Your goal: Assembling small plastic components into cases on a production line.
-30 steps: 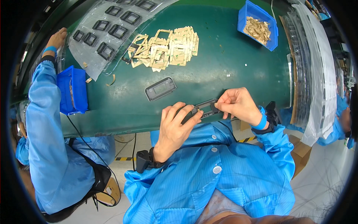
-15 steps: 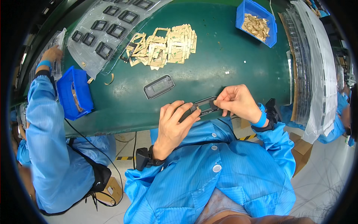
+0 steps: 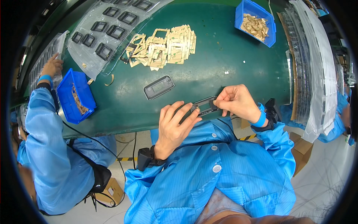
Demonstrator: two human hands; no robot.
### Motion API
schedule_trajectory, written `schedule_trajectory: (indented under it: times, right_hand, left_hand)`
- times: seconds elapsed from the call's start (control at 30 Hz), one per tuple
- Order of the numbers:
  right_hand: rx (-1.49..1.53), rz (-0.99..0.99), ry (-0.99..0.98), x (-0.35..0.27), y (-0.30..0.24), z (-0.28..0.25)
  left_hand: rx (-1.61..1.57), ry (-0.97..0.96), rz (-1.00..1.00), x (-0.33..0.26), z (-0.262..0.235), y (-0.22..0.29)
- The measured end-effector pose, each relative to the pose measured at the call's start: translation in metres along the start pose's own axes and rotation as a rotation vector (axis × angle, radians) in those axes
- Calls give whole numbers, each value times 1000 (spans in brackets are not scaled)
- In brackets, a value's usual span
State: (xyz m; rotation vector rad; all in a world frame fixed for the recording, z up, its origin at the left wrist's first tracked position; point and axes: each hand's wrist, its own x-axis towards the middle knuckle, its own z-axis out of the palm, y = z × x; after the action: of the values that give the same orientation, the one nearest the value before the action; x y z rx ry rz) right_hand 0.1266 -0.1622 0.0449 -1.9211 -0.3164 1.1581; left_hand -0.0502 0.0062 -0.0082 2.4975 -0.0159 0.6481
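Note:
A small black rectangular frame part [image 3: 204, 105] is held between both my hands at the near edge of the green table [image 3: 231, 63]. My left hand [image 3: 174, 124] grips its left end with fingers laid over it. My right hand [image 3: 236, 100] pinches its right end with thumb and fingertips. A second dark rectangular frame part [image 3: 159, 87] lies flat on the table just beyond my left hand. Farther back sits a pile of tan adhesive frame liners [image 3: 164, 46].
A blue bin [image 3: 256, 22] of tan scraps stands at the back right. Clear plastic trays [image 3: 112, 26] with black frames lie at the back left, more trays [image 3: 309, 67] at the right. A co-worker in a blue sleeve [image 3: 41, 127] is at the left beside another blue bin [image 3: 74, 95].
My hands stay on the black frame part, shifting only slightly. The co-worker's hand at the left has moved along the trays.

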Motion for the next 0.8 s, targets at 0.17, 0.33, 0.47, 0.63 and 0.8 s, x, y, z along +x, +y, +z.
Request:
schedule_trajectory:
  times: [0.17,0.33,0.47,0.63,0.8]
  right_hand:
    - [0,-2,-16,1,0,-1]
    - [41,44,-76,4,-4,-7]
    - [76,44,-127,5,-3,-10]
    - [118,34,-111,2,1,-15]
    - [53,-241,117,-14,17,-9]
  left_hand:
    - [43,9,7,-1,1,1]
    - [88,28,29,-2,4,2]
    - [92,33,31,-2,5,2]
    - [73,56,22,-1,5,2]
    - [61,60,-3,-2,5,2]
